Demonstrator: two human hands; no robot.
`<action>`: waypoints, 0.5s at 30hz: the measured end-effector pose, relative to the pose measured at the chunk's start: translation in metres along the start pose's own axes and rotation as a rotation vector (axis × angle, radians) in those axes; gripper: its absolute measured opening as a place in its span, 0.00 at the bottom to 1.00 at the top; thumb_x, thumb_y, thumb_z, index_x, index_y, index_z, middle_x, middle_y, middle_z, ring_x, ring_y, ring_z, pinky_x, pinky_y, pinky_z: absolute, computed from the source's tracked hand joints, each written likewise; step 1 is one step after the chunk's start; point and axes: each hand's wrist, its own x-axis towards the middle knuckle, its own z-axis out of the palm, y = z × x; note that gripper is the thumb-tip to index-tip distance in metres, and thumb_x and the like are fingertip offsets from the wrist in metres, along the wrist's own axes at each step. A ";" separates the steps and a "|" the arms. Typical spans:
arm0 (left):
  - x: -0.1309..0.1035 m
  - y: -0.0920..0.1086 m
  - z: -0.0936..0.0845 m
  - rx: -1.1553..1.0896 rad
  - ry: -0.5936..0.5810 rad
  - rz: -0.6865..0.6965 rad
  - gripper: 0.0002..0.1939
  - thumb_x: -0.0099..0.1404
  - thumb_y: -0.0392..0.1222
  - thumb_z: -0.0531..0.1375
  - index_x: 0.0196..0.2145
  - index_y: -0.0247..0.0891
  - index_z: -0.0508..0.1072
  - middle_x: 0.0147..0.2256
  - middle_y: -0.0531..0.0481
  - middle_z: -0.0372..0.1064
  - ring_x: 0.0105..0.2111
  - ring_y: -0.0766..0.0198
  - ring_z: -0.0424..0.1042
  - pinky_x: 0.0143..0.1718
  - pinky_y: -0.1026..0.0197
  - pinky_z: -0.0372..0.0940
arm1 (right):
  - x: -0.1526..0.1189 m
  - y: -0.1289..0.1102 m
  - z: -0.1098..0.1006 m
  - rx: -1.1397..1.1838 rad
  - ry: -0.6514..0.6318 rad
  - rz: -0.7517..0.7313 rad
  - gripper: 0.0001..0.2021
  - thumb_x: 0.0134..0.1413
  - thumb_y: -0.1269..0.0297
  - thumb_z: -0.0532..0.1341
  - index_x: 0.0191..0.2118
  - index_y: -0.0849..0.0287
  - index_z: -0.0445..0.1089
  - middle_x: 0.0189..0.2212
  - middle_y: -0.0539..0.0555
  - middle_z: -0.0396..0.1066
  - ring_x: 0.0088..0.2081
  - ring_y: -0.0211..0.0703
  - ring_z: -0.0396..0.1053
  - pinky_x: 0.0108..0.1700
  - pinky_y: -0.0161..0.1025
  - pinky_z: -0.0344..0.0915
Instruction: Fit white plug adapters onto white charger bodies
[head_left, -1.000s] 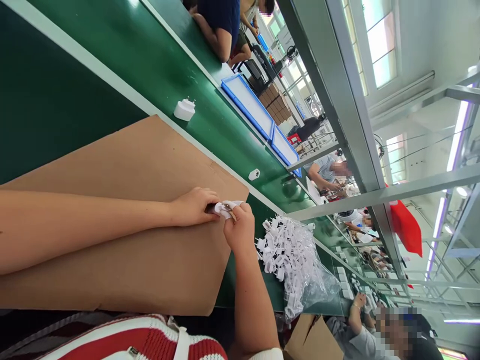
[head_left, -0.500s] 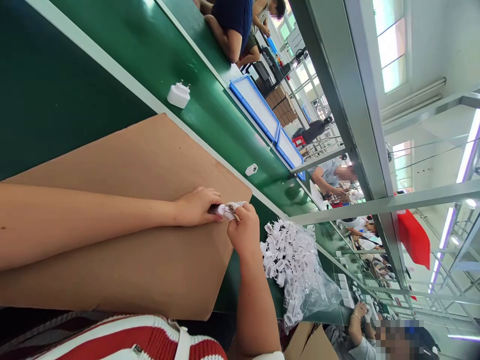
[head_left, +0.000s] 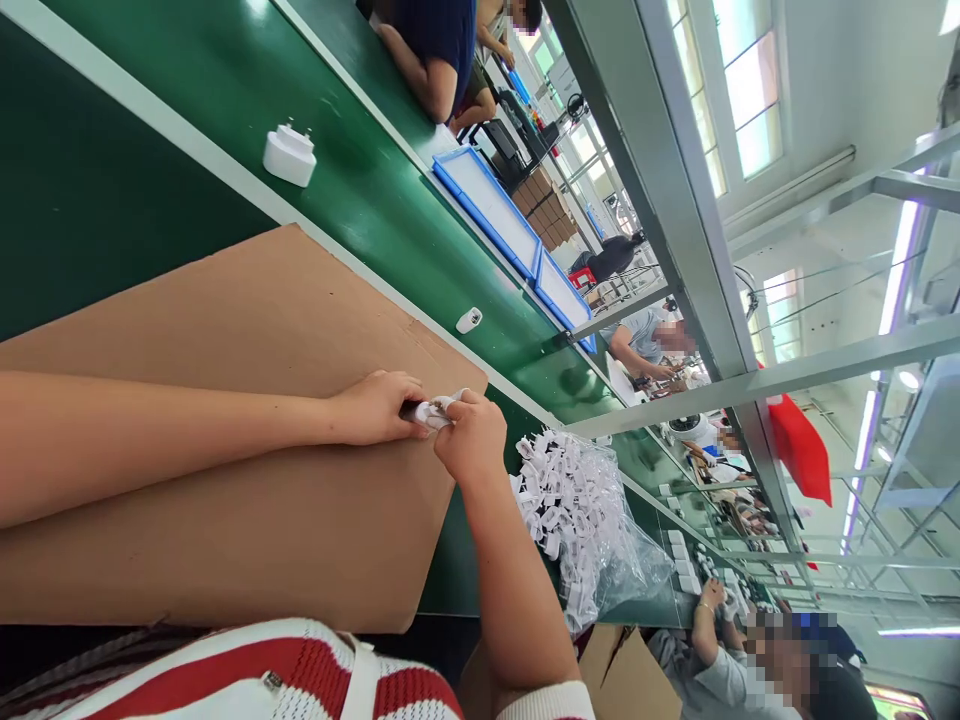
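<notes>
My left hand (head_left: 379, 408) reaches in from the left, fingers closed on one end of a small white plastic charger part (head_left: 433, 412). My right hand (head_left: 474, 437) pinches the other end, thumb and fingers bent around it. A dark bit shows beside the left fingertips; the fingers cover much of the part, so its exact shape is hidden. Both hands are above a brown cardboard sheet (head_left: 247, 530), near its right corner. Just beyond the right hand lies a clear plastic bag (head_left: 634, 560) with a heap of similar white plastic pieces (head_left: 562, 490).
On the green belt (head_left: 360, 215) stand a white two-pin plug charger (head_left: 290, 157) and a smaller white charger (head_left: 469, 320). Blue-rimmed trays (head_left: 487, 205) line its far side. A metal frame bar (head_left: 750, 390) crosses overhead. A co-worker (head_left: 720, 650) sits at the lower right.
Both chargers on the belt have shifted towards the upper left relative to the cardboard. The whole view has moved slightly. My hands keep nearly the same hold on the white part.
</notes>
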 end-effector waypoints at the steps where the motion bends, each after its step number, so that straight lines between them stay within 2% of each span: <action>1: 0.000 0.000 0.000 0.009 0.005 0.005 0.17 0.57 0.59 0.62 0.28 0.43 0.75 0.34 0.48 0.76 0.39 0.51 0.74 0.39 0.54 0.63 | 0.003 0.000 -0.002 -0.016 -0.012 -0.025 0.09 0.47 0.76 0.66 0.23 0.55 0.72 0.26 0.49 0.63 0.30 0.40 0.65 0.33 0.40 0.53; 5: -0.001 0.000 0.000 0.026 0.019 0.014 0.17 0.57 0.60 0.62 0.29 0.43 0.76 0.35 0.48 0.77 0.39 0.51 0.74 0.39 0.54 0.63 | 0.012 0.001 -0.007 -0.029 -0.041 -0.106 0.07 0.49 0.69 0.70 0.24 0.54 0.74 0.24 0.48 0.63 0.28 0.41 0.65 0.32 0.39 0.53; 7: -0.001 0.001 -0.001 0.024 0.028 0.023 0.18 0.58 0.61 0.62 0.28 0.43 0.76 0.35 0.47 0.77 0.38 0.51 0.74 0.39 0.54 0.63 | 0.014 0.001 -0.007 -0.016 -0.037 -0.067 0.06 0.49 0.67 0.71 0.25 0.53 0.76 0.25 0.49 0.66 0.28 0.41 0.66 0.30 0.39 0.51; 10: -0.002 0.003 0.000 0.027 0.038 0.026 0.20 0.59 0.63 0.61 0.28 0.42 0.75 0.34 0.46 0.76 0.37 0.51 0.73 0.38 0.53 0.63 | 0.011 0.002 -0.002 0.042 -0.023 0.044 0.04 0.48 0.70 0.70 0.27 0.53 0.79 0.26 0.49 0.69 0.27 0.40 0.65 0.28 0.38 0.50; 13: -0.006 0.001 0.005 0.036 0.069 0.051 0.22 0.61 0.65 0.60 0.30 0.43 0.78 0.34 0.45 0.75 0.38 0.50 0.73 0.40 0.53 0.64 | 0.001 0.001 0.006 0.132 0.036 0.104 0.10 0.48 0.76 0.68 0.33 0.53 0.82 0.28 0.49 0.72 0.30 0.42 0.69 0.31 0.38 0.57; 15: -0.008 -0.002 0.010 0.046 0.091 0.060 0.22 0.61 0.65 0.59 0.33 0.43 0.79 0.34 0.45 0.77 0.40 0.49 0.74 0.42 0.53 0.65 | -0.013 0.000 0.014 0.212 0.113 0.111 0.14 0.51 0.75 0.68 0.42 0.53 0.83 0.32 0.51 0.76 0.36 0.46 0.72 0.38 0.39 0.65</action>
